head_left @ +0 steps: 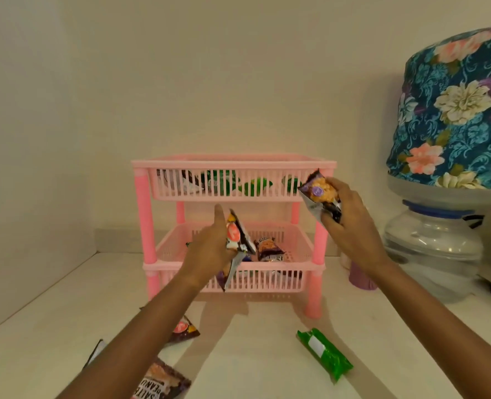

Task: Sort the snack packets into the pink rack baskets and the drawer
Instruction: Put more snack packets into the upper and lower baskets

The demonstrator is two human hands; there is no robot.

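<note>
Pink rack [143, 208] on surface [253, 355]. Left hand [207, 249] gripping dark packet [238, 237] before lower basket [296, 266]; right hand [351, 223] gripping orange packet [320, 194] at upper basket [232, 164] corner. Green packet [323, 351] loose in front; covered water bottle [434, 243] alongside.

Slats of the top basket [232, 164] screen its green packets [256, 185], seen only in strips. The left forearm [140, 335] covers part of a brown packet [185, 331]. The bottom edge cuts the peanut packet [161, 381]. The right forearm [428, 306] hides most of a purple cup [361, 279]. The jug [431, 249] runs off the right edge. The left hand [209, 246] grips a blurred packet [237, 236], print unreadable; the right hand [351, 223] covers part of an orange packet [320, 192].
</note>
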